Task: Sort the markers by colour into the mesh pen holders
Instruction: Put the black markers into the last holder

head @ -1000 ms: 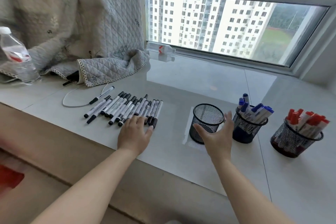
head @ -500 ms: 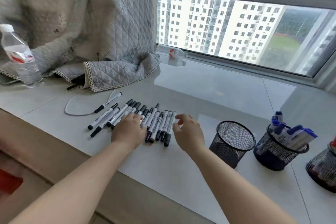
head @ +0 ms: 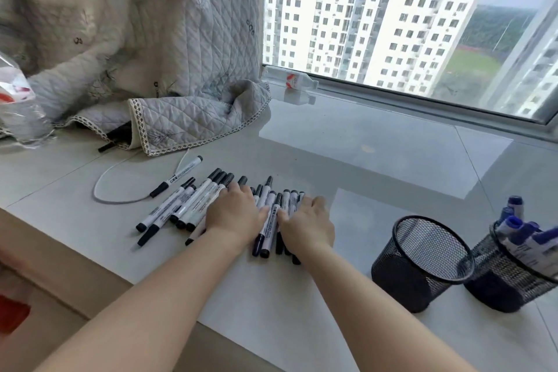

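Head view: both hands palm-down, flat on black markers.

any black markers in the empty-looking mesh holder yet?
No. The nearer mesh holder shows only bare mesh inside, and the black markers all lie on the sill under both hands.

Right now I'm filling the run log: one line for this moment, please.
left hand: on black markers | right hand: on same row | near mesh holder: empty | blue markers: sorted
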`<state>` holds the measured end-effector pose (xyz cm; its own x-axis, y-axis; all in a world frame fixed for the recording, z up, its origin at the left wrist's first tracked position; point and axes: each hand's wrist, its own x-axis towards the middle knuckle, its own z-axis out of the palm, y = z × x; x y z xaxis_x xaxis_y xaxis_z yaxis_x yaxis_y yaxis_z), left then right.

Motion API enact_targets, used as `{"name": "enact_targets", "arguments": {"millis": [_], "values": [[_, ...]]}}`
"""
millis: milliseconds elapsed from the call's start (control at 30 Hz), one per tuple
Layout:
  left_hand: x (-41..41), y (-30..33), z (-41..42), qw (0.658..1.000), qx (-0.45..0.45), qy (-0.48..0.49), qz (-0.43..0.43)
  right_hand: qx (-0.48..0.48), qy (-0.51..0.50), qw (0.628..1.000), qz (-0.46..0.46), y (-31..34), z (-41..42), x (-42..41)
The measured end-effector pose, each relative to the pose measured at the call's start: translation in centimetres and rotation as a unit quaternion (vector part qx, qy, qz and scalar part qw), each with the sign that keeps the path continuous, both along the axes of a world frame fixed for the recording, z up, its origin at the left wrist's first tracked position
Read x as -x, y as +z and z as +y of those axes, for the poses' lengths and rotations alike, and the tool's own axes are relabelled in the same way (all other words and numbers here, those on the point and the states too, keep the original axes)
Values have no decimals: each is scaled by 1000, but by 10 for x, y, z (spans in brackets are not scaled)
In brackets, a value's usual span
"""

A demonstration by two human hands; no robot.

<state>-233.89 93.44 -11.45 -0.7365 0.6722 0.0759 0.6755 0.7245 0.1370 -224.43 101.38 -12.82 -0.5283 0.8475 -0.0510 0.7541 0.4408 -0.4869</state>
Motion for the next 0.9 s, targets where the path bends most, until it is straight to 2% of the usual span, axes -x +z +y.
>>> {"name": "enact_targets", "arguments": {"millis": [433,700,833,900], "values": [[-27,-13,17,998,-7,36,-50,-25,-7,999,-45,2,4,-26],[-28,1,12,985,-63,86,-136,6,-27,998,-54,15,-1,-46],[-25,16,3,962,-113,119,-220,30,7,996,-82,37,-3,-57],[-27,25,-1,950,-157,103,-248,21,21,999,-35,52,-8,-62]]}}
